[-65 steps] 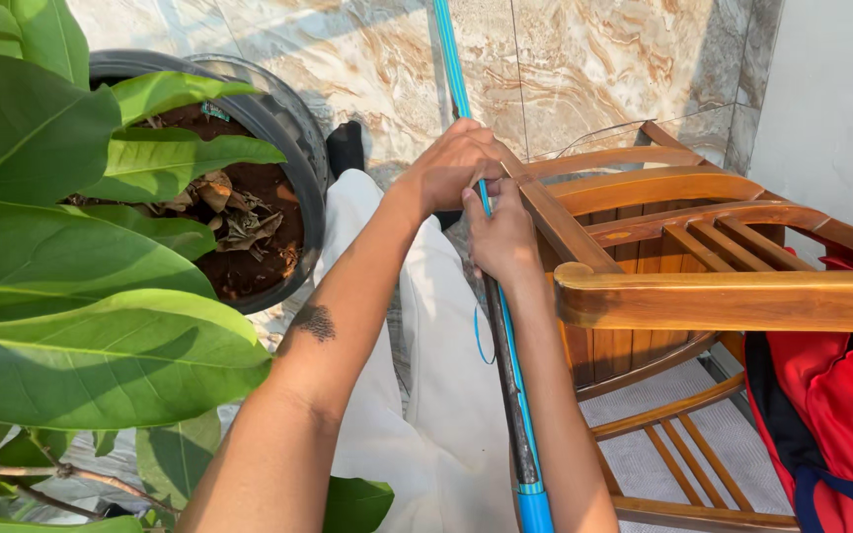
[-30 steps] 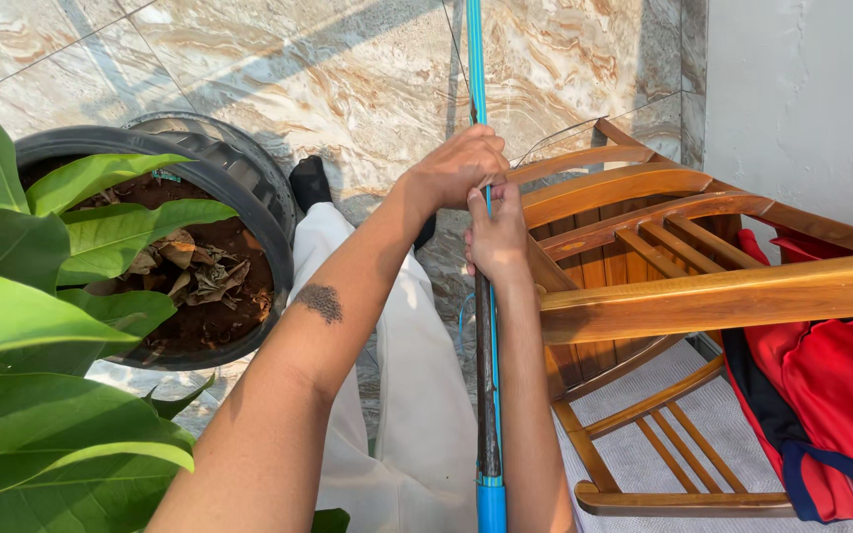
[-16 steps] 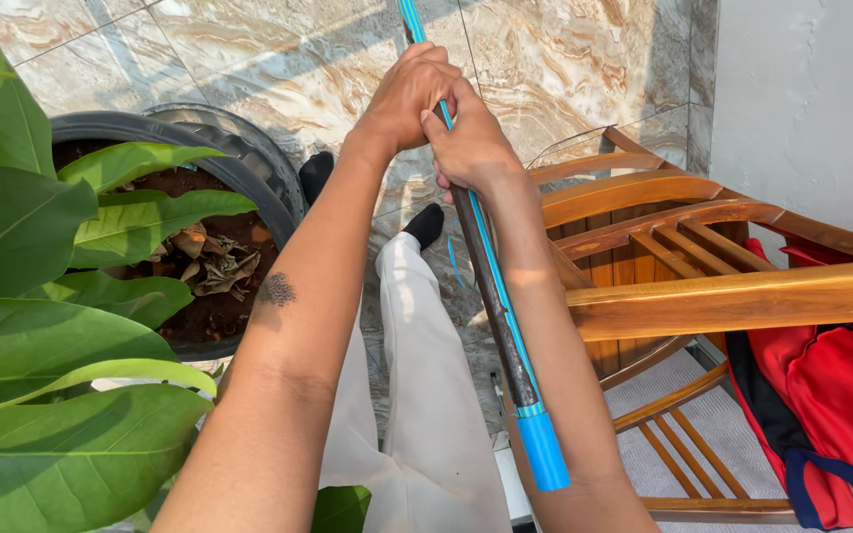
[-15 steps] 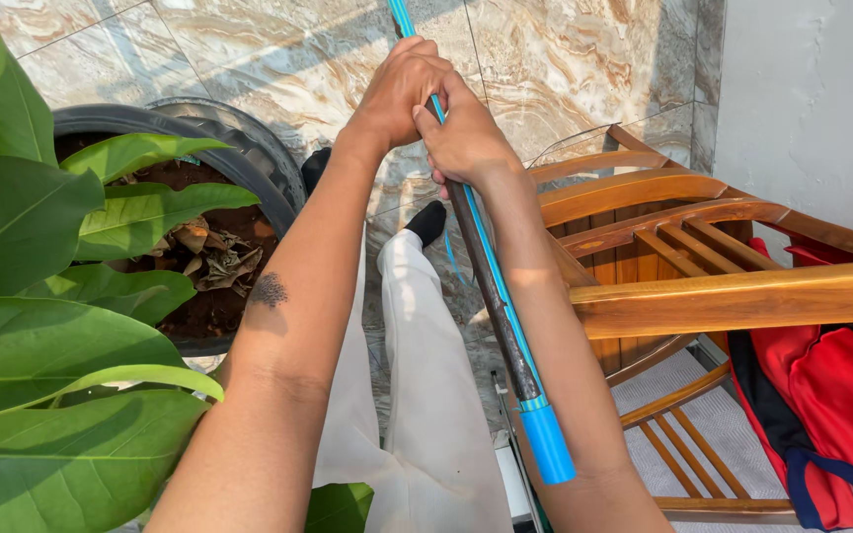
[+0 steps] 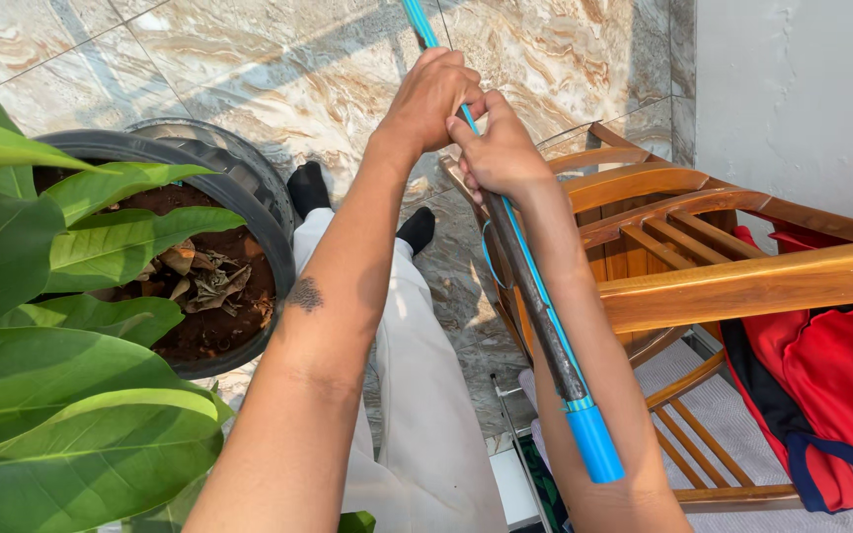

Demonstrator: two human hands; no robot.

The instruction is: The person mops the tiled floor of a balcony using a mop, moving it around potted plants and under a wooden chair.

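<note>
Both my hands grip a long pole (image 5: 545, 316) with a dark grey shaft and a blue end cap near my right forearm; its blue upper part runs out of the top of the view. My left hand (image 5: 431, 97) wraps the pole higher up. Just below it, my right hand (image 5: 499, 153) closes round the same shaft. The pole lies along my right forearm, slanting from upper left to lower right. A thin blue loop hangs from the shaft beside my right wrist.
A dark round pot (image 5: 249, 212) with soil, dry leaves and large green leaves (image 5: 61, 395) stands at left. A wooden chair (image 5: 703, 266) with red cloth (image 5: 841, 385) sits at right against a white wall. Marble floor tiles (image 5: 278, 69) lie ahead; my legs in light trousers are below.
The pole's upper end has swung left, away from near-vertical, and my hands have risen in the view. Over the last half second the hands and pole shifted slightly right.
</note>
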